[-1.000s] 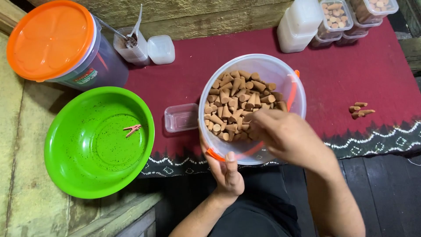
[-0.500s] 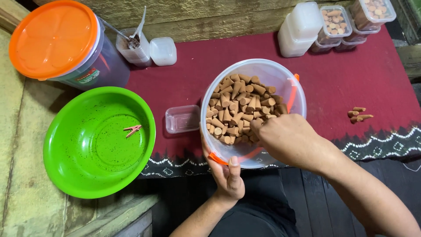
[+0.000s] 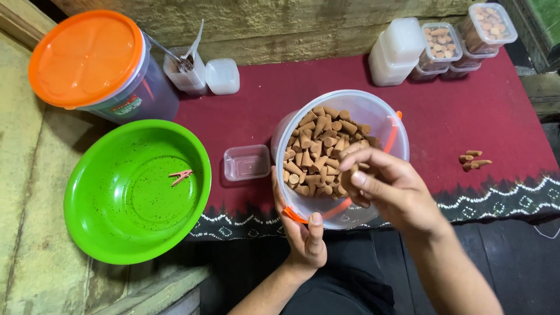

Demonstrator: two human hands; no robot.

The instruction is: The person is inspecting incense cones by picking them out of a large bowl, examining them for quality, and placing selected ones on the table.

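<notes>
Left hand (image 3: 307,233): it grips the near rim of the clear bucket (image 3: 373,111), thumb pressed on the outside.
Right hand (image 3: 388,189): over the bucket at 4 o'clock, fingertips pinched together on a brown cone (image 3: 349,155).
Cones (image 3: 315,151): they fill the bucket, which sits on the red cloth (image 3: 466,116).
Green bowl (image 3: 105,233): at 9 o'clock from the bucket, well apart.
</notes>
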